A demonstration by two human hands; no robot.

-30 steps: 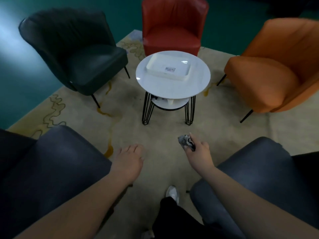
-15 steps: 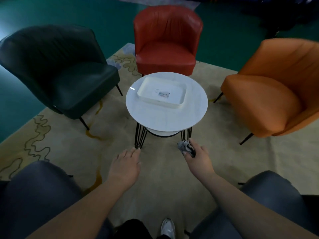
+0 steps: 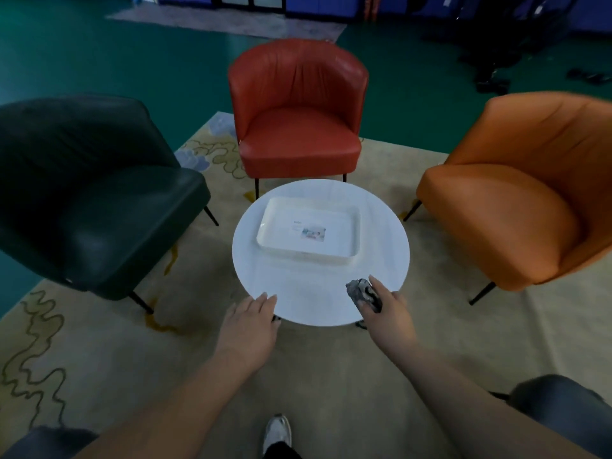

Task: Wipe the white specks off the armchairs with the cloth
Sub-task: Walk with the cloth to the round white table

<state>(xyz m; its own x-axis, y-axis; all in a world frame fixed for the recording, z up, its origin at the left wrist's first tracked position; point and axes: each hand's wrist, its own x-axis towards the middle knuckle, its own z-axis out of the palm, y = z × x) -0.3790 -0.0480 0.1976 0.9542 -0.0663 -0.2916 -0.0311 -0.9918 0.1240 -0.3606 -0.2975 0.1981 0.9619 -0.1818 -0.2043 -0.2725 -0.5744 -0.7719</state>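
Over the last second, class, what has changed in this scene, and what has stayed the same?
The person has moved forward toward the round white table: both hands, earlier over the rug, now reach its near edge, and the grey chair arms beside them have dropped back out of view. The right hand still grips the crumpled cloth; the left hand stays open. The white tray and three armchairs have not moved.

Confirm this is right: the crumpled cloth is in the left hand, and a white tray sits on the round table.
Not quite. The head view shows the crumpled cloth gripped in the right hand; the left hand is open and holds nothing. The white tray does sit on the round table.
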